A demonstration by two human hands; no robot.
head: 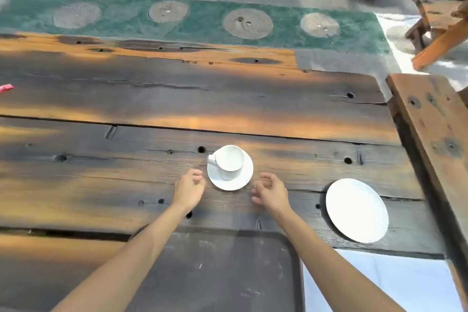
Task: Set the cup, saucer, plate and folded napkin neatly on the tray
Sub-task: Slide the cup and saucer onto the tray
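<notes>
Right, both hands are out over the bench (152, 99), a dark, weathered plank top streaked with orange light. The white cup (229, 161) sits upright on its saucer (234, 181), handle turned to the left, and the pair stands out in the middle of the planks, beyond the far edge of the tray.

The left hand (189, 189) is just beside the saucer's left rim, fingers loosely curled and holding nothing; I can't tell whether a fingertip actually touches the china. The right hand (269, 191) mirrors it on the other side, near the saucer's right edge but apart from it, fingers spread and bent, also empty. So the two hands bracket the cup and saucer, one on each flank.

Closer to the camera lies the dark tray (222, 273), scuffed and bare, with both forearms reaching across it. Off to the right, the white plate (357, 210) rests flat on the bench, well apart from the cup. Below the plate, just beside the tray's right edge, the white napkin (379, 284) lies flat.

Far left, a small pink thing (6, 88) pokes in at the frame's edge; what it is I can't make out.
</notes>
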